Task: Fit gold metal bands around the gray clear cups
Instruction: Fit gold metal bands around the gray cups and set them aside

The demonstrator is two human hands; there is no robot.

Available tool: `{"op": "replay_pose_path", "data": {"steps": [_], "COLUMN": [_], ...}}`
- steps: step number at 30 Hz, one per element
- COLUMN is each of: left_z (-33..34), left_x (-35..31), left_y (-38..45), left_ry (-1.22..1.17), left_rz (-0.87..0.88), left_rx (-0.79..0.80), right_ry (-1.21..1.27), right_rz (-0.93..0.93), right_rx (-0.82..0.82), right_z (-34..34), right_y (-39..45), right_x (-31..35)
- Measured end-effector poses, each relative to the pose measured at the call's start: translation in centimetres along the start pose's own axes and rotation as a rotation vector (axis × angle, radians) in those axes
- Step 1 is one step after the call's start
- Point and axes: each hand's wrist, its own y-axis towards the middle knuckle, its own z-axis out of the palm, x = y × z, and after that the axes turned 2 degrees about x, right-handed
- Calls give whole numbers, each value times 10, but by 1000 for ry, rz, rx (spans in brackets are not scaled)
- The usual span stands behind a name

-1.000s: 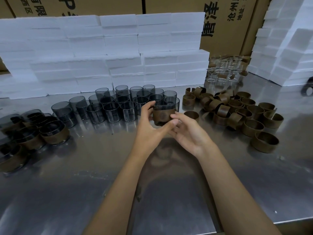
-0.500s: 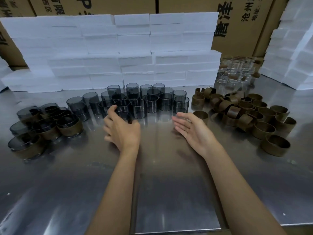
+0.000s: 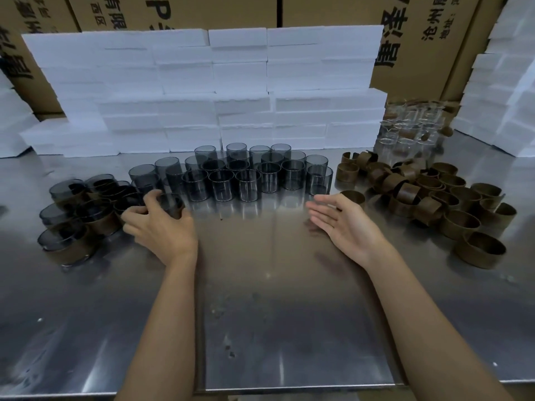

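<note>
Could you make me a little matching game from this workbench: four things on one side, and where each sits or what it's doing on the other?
Things:
1. left hand
2. right hand
3. loose gold bands
4. white foam blocks

Descriptions:
A. piled on the right of the metal table
B. stacked behind the gray cups
C. palm up, fingers straight, holding nothing
D. curled around a bare gray cup beside the banded cups

Pairs: 1-D, 2-C, 3-A, 4-B
</note>
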Motion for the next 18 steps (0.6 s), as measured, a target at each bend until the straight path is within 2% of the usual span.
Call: {"op": "replay_pose_path", "data": {"steps": [11,16,18], "left_z": [1,-6,-8], "left_x": [19,26,27], "left_y": [31,54,62], "left_ry": [145,205,250], "left_rz": [-32,-55,-7], "left_rx": [-25,-100,-120], "right_ry": [-41,-42,-46], "right_rz": [-28,-19,-19], "right_rx": [2,-4,0], "right_z": [2,1,1], "right_y": [-4,-3,-3], "right_x": [-1,-1,-2]}}
